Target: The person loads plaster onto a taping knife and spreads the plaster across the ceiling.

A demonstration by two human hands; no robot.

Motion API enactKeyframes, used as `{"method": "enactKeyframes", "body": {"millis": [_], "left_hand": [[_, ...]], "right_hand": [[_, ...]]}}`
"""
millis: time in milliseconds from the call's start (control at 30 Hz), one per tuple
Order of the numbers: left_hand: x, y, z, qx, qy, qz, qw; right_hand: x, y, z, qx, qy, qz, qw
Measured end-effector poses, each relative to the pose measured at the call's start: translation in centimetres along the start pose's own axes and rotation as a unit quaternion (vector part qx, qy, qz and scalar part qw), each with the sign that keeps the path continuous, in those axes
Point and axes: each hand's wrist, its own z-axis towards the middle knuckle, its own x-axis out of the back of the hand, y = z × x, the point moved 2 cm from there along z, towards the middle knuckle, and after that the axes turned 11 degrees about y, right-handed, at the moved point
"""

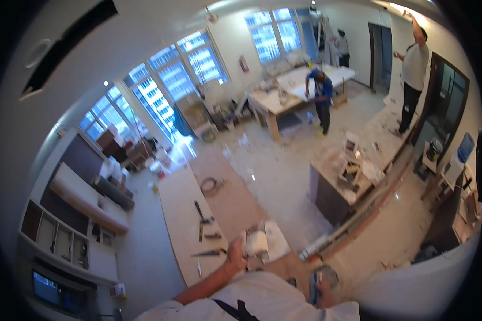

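Note:
My left hand [236, 255] reaches over the near end of a long board-topped bench [185, 230]. Its fingers touch the side of a whitish block-like object [256, 242]; how they close on it is too small to tell. My right hand [324, 295] is low at the right, closed round a dark flat tool [314, 288], beside a grey round patch [329, 276]. On the bench left of my left hand lie a hammer-like tool [201, 219], a dark pointed tool [209, 252] and a small silvery item [199, 267]. A coil [209, 185] rests farther up.
A person in blue leans over a large worktable [276, 107]. Another person stands on a long counter [377, 134] at right, one arm raised to the ceiling; a third is by a ladder [326, 40]. Shelving [64, 241] lines the left. Debris [243, 140] litters the floor.

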Motion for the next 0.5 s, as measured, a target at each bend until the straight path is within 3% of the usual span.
{"method": "enactKeyframes", "body": {"millis": [33, 67, 100, 133, 167, 200, 267, 333, 367, 433, 500], "left_hand": [[-1.2, 1.9, -0.9, 0.019, -0.004, -0.022, 1.0], [-2.4, 3.6, -1.5, 0.073, -0.004, -0.073, 0.995], [-3.7, 5.3, -2.2, 0.126, 0.002, -0.123, 0.984], [-5.0, 7.2, -3.2, 0.218, 0.035, -0.192, 0.956], [-6.0, 8.6, -3.9, 0.213, 0.031, -0.192, 0.957], [-6.8, 9.5, -4.2, 0.21, 0.029, -0.192, 0.958], [-7.3, 9.7, -4.0, 0.215, 0.003, -0.188, 0.958], [-7.3, 9.1, -3.1, 0.22, -0.024, -0.181, 0.958], [-7.4, 9.6, -3.0, 0.235, -0.029, -0.16, 0.958], [-7.3, 9.5, -2.5, 0.24, -0.033, -0.135, 0.961], [-7.0, 8.5, -1.3, 0.213, -0.045, -0.111, 0.97]], "right_hand": [[-0.8, 0.3, 0.8, -0.006, 0.035, 0.06, 0.998], [4.0, -3.8, -1.2, -0.023, 0.038, 0.074, 0.996], [4.3, -4.4, -0.6, -0.023, 0.101, 0.144, 0.984], [5.2, -5.8, -0.2, -0.004, 0.141, 0.227, 0.964], [9.6, -10.0, -2.0, -0.009, 0.17, 0.248, 0.954], [10.1, -10.7, -0.8, -0.024, 0.11, 0.342, 0.933], [11.9, -14.1, 0.0, -0.066, 0.114, 0.466, 0.875], [15.8, -19.1, -0.7, -0.099, 0.033, 0.576, 0.811], [16.9, -22.0, -1.6, -0.121, -0.039, 0.68, 0.722], [18.9, -26.2, -2.7, -0.103, -0.162, 0.753, 0.63], [20.2, -29.1, -3.5, -0.067, -0.241, 0.748, 0.615]]}}
